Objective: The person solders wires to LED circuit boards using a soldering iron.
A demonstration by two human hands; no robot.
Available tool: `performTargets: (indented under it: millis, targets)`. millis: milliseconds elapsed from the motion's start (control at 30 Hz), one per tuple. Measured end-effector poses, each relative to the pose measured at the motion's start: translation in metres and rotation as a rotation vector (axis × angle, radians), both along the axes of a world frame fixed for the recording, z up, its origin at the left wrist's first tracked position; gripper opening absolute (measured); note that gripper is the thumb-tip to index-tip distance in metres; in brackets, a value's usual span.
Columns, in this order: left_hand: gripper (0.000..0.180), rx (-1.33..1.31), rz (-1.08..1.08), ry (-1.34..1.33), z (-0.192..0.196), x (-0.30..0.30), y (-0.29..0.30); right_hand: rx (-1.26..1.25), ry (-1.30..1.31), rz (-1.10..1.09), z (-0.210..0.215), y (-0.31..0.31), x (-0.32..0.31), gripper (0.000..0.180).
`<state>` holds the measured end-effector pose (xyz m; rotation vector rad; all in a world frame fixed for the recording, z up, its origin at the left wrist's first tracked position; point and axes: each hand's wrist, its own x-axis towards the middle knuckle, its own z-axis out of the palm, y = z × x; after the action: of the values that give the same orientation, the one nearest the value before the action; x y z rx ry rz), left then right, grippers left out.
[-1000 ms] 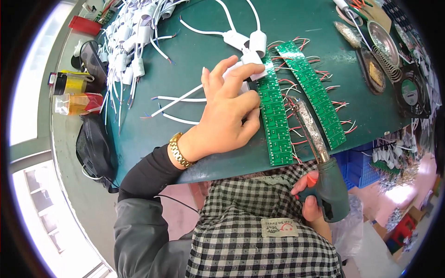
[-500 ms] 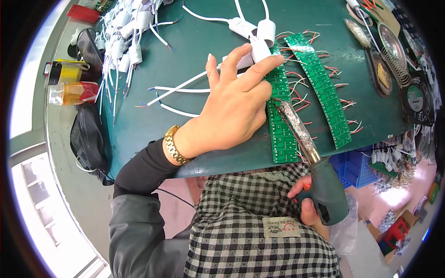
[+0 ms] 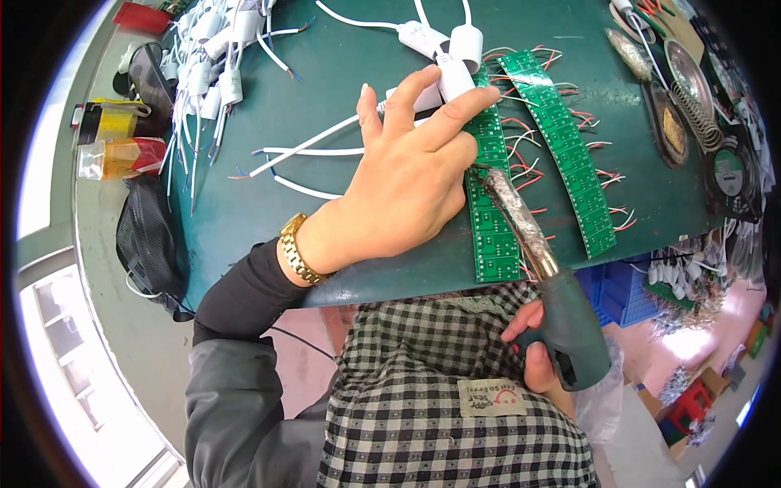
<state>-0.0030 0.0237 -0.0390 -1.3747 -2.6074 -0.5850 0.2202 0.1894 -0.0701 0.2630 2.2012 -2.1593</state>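
Observation:
My left hand (image 3: 407, 183) lies over a green circuit board strip (image 3: 496, 244). Three of its fingers are spread, while the index finger bends down by the strip's left edge; the thumb and whatever they pinch are hidden. White cylindrical lamp holders (image 3: 454, 80) with cables lie beyond and under the fingers, one touching the strip. My right hand (image 3: 538, 366) grips a soldering iron (image 3: 573, 329) by its dark handle below the table edge. Its scorched metal barrel slants up to the left, and the tip reaches the strip beside my bent finger.
A second green board strip (image 3: 561, 146) with red and white wires lies to the right. White corded holders (image 3: 215, 49) are heaped at the far left. A coiled-spring iron stand (image 3: 695, 118) and a solder reel (image 3: 732, 175) sit at the right edge. A blue crate (image 3: 626, 293) stands below.
The whole view has shifted slightly. Both hands, the soldering iron and the board strip keep nearly the same positions relative to each other.

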Motion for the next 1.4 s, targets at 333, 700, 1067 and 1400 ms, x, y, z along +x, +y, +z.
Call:
performTargets:
  millis: [333,700,1067,1400]
  targets:
    - [0.013,-0.002,0.009,0.014,0.001,0.000,0.000,-0.130,0.169,-0.251,-0.006,0.000,0.006,0.058]
    - [0.013,0.013,-0.004,0.033,-0.001,0.000,0.000,-0.209,0.178,-0.248,-0.006,-0.005,0.009,0.045]
    - [0.016,0.387,-0.100,-0.065,-0.013,-0.005,-0.012,-0.216,0.195,-0.316,-0.003,-0.004,0.013,0.057]
    - [0.016,0.139,-0.020,0.265,-0.007,0.008,-0.014,-0.254,0.192,-0.269,0.007,0.000,0.011,0.044]
